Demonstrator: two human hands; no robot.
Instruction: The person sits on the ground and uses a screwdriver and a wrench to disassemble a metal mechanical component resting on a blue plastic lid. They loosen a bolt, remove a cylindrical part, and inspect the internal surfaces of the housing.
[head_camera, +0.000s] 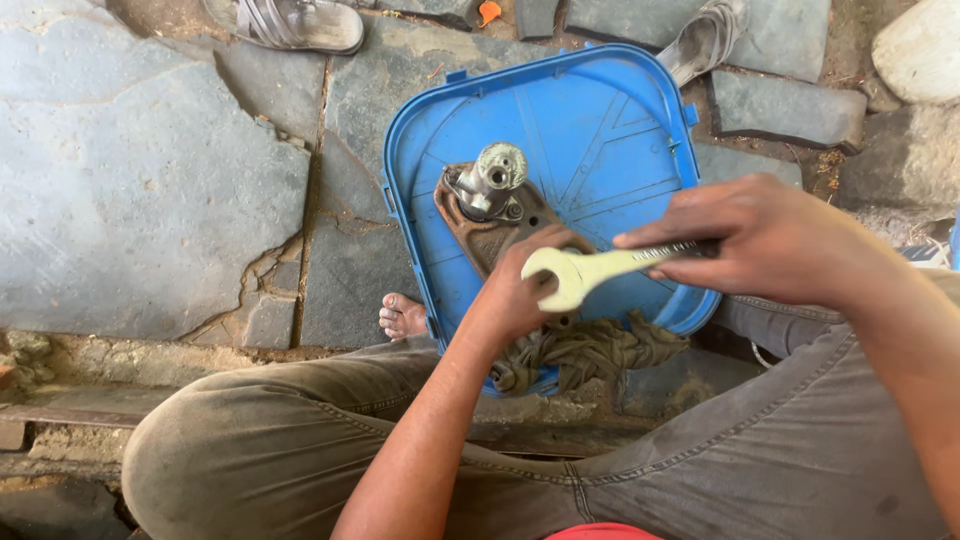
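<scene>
One open-ended spanner (585, 271), pale and worn, is lying across the centre of the frame, its forked end pointing left. The right hand (760, 235) is closing around its handle at centre right. The left hand (515, 290) is pressing down, fingers curled, on one rusty brown metal part (500, 225) just below the spanner's forked end; whether it is gripping the part I cannot tell. At the part's upper end one grey round fitting (490, 180) is standing up. The part is resting on one blue plastic lid (600, 120) in the upper middle. One twisted dirty rag (590, 352) is lying at the lid's lower edge. Two sandals are showing along the top edge, one (300, 22) left and one (705, 38) right. One bare foot (403, 317) is sitting on the stone floor (150, 180) at the lid's lower left
</scene>
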